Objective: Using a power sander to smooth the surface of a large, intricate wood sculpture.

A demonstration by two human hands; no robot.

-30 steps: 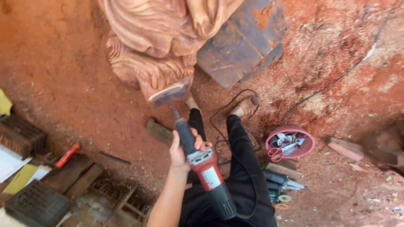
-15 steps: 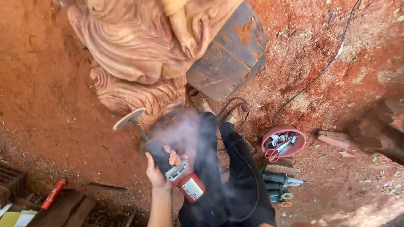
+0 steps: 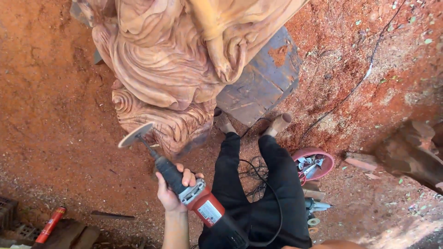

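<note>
Low in the frame, the left hand (image 3: 173, 191) was wrapped tight around the black neck of a red-bodied die grinder (image 3: 194, 196), fingers closed over the top. The tool's long shaft ran up and left to a flat sanding disc (image 3: 135, 134), which stood just beside the lower edge of the carved wooden sculpture (image 3: 170, 69), near its ribbed base. To work that edge well, the disc probably needed to meet the wood at a shallow angle with light pressure, and the cord (image 3: 258, 173) looped over the black trousers (image 3: 258, 193) had to stay away from it. The right hand was out of the frame, so its grip could not be told. The grinder's rear end was cut off at the bottom edge. Whether the disc touched the wood was unclear. Further right, a pink bowl (image 3: 318, 159) held small tools too jumbled to name.
</note>
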